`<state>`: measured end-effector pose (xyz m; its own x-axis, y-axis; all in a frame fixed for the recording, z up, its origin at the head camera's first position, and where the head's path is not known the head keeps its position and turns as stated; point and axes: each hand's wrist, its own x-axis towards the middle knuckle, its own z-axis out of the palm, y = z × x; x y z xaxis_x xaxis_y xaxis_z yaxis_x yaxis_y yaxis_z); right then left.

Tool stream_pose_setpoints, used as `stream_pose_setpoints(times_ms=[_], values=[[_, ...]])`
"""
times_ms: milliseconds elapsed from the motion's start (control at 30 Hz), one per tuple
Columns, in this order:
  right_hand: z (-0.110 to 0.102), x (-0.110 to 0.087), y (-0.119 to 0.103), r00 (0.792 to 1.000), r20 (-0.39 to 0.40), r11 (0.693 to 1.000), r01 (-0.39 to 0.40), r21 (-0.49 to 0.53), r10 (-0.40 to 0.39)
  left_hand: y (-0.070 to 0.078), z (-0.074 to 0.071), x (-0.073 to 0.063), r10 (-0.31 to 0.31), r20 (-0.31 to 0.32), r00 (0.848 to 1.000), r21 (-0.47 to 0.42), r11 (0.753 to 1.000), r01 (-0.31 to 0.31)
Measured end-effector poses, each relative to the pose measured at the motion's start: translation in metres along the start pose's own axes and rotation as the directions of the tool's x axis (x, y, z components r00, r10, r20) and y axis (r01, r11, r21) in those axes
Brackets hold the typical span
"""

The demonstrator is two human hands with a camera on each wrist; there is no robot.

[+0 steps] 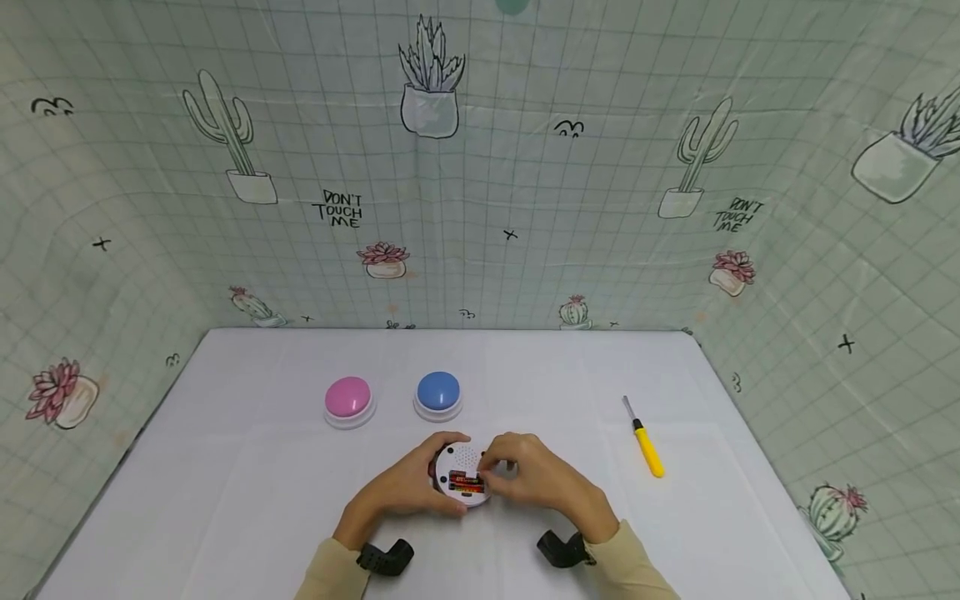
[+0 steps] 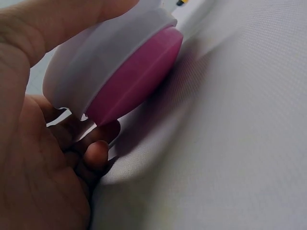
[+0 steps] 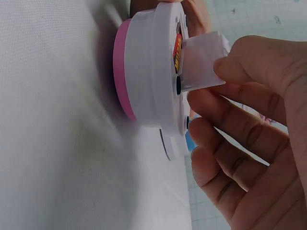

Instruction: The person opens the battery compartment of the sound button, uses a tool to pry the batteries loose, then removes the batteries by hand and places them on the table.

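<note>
My left hand grips a round white push-button by its rim, thumb on the near side. It is turned over, and its pink dome faces the table. On its upturned underside are a speaker grille, dark feet and an uncovered slot with red-and-black batteries. My right hand pinches a small white plastic battery cover between thumb and index finger. The cover stands upright off the underside, one edge at the battery slot; whether it touches there I cannot tell.
A second pink button and a blue button stand dome up behind my hands. A yellow-handled screwdriver lies to the right on the white table. Patterned cloth rises behind the table and at both sides.
</note>
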<state>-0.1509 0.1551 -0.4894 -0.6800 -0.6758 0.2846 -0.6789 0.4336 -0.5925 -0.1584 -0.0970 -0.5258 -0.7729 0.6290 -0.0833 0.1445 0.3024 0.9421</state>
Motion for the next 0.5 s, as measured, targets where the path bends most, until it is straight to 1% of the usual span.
stream_pose_setpoints(times_ms=[133, 333, 500], values=[[0.0027, 0.0006, 0.0027, 1.000, -0.002, 1.000, -0.026, 0.017, 0.026, -0.0004, -0.0002, -0.0002, -0.001, 0.007, 1.000, -0.002, 1.000, 0.001], [0.0043, 0.0009, 0.0049, 1.000, -0.002, 1.000, -0.021, 0.018, 0.021, -0.0007, -0.0007, 0.0000, -0.009, 0.014, 1.000, 0.003, 1.000, 0.009], [0.0030, 0.0005, 0.0045, 0.999, 0.006, 0.998, -0.053, 0.026, 0.053, -0.0018, 0.0003, 0.0013, -0.002, 0.018, 1.000, -0.007, 1.000, 0.002]])
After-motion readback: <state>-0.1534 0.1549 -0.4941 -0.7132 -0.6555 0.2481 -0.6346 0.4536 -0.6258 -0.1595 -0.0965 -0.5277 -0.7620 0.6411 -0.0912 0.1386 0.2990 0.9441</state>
